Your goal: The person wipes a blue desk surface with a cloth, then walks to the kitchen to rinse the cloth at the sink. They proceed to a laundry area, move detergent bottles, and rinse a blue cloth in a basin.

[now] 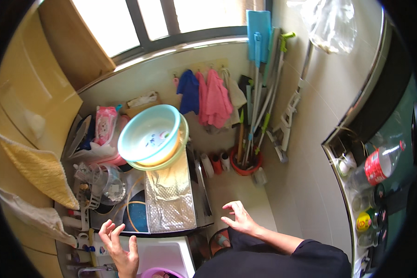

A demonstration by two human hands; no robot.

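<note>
My left hand hovers over the left part of a white sink, its fingers apart and nothing in them. A purple basin sits in the sink, partly cut off by the picture's lower edge. My right hand is raised above the floor near my legs, fingers curved and apart, holding nothing. Beyond the sink stands a dark-topped unit partly covered by a silvery quilted mat. Stacked plastic basins, the uppermost light blue, rest at its far end.
Cloths hang from wall hooks below the window. Mops and a blue-headed tool stand in a red bucket. A yellow towel hangs at left, near clear plastic containers. Bottles and jars line the right-hand ledge.
</note>
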